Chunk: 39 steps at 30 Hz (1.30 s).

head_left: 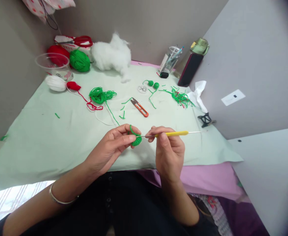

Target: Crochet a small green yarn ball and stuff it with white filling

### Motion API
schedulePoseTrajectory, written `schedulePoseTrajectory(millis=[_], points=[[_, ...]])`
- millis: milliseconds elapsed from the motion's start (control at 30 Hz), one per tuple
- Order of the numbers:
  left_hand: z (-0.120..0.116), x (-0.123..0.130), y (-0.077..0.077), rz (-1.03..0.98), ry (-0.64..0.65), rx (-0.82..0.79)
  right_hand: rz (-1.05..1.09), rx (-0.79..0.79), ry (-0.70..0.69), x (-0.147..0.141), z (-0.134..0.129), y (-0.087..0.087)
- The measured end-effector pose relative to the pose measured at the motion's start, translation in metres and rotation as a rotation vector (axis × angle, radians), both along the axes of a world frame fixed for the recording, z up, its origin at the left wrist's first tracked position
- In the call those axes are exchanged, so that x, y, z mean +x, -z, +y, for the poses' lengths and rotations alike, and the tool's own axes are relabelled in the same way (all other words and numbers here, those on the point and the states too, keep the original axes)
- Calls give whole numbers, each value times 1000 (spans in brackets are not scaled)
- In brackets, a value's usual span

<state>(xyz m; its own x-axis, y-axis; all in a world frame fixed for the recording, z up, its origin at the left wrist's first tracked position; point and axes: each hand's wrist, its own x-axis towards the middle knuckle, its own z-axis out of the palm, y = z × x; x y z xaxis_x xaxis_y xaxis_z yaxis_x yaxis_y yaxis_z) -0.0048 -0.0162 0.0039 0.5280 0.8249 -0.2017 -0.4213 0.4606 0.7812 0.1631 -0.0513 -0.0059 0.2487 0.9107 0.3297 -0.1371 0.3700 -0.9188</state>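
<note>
Between the thumb and fingers of my left hand [116, 142] is a small round green crochet piece [137, 141]. A strand of green yarn loops over my left index finger. My right hand [169, 147] grips a crochet hook [175, 133] by its yellow handle. The hook's metal shaft points left and its tip meets the crochet piece; the exact stitch is too small to make out. Green yarn runs up the table to a loose green yarn bundle [101, 95]. Just beyond my hands lie orange thread snips [140, 107].
White stuffing [113, 54], a green yarn ball [80, 60], a clear plastic cup [52, 62] and red scissors [82, 41] stand at the back left. Two small green crochet balls [153, 84] and yarn scraps [182, 97] lie right of centre. A phone [190, 69] leans against a bottle [200, 46].
</note>
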Motion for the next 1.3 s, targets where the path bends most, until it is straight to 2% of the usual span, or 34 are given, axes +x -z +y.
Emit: schedulePoseTrajectory(millis=[233,533,667,800,900,1000,1100,1233,1300], points=[[0,2,-5,66,-7,51,108,-52,-48,-6,2,2],[5,-1,-9,88,-26,42,112,-94,-88,-13,-1,6],[6,-2,-7,127,-24,65,205,-131,-65,-14,3,4],[5,-2,-7,160,-56,87,303,-160,-103,-14,8,1],[4,-4,-8,152,-61,106,282,-139,-119,-12,9,-1],[3,-5,-10,165,-75,121,138,-62,-94,-9,5,-4],[1,-4,-10,200,-120,164,-144,26,0,-6,-1,-8],[-4,1,-11,266,-223,235,-708,324,154,-5,-4,0],[-5,2,-12,214,-204,174,-905,479,263,-6,-3,8]])
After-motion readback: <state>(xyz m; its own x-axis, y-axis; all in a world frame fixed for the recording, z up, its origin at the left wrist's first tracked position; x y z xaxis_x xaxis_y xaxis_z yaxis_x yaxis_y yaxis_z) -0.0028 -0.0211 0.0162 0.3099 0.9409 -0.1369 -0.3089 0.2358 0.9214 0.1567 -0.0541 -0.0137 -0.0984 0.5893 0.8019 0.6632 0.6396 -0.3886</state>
